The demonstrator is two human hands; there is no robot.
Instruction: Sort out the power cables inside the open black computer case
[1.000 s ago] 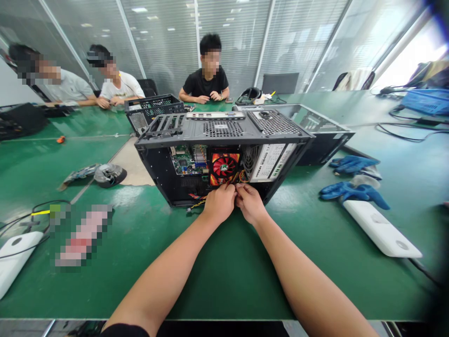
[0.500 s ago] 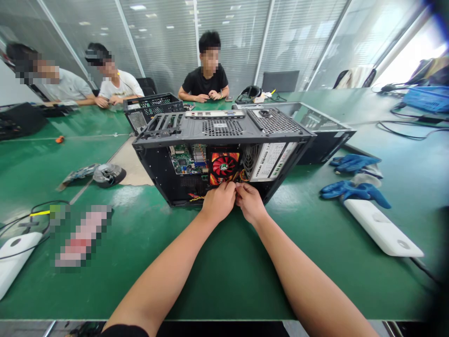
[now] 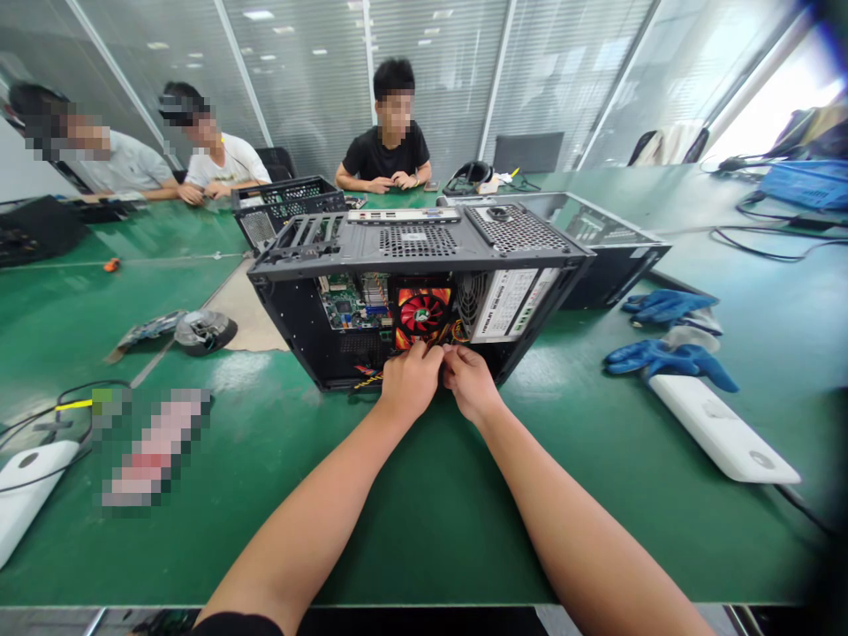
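A black computer case (image 3: 424, 250) lies in front of me with its side open towards me. Inside are a green motherboard (image 3: 344, 305), a red cooling fan (image 3: 422, 314) and a white-labelled power supply (image 3: 513, 305). At the case's lower opening, my left hand (image 3: 412, 380) and my right hand (image 3: 467, 378) meet, fingers closed in a pinch below the fan. What they pinch is hidden by the fingers. Bundled wires (image 3: 458, 331) show just above my right hand. Yellow, black and red wires (image 3: 367, 378) come out left of my left hand.
Blue gloves (image 3: 669, 358) and a white power bank (image 3: 725, 428) lie to the right. A grey cap (image 3: 205, 329) rests on the left. Another case (image 3: 613, 256) stands behind mine. Three people sit across the green table (image 3: 424, 530).
Both hands stay together at the case opening, with a slight shift of the fingers. The wires left of my left hand have moved a little and show more.
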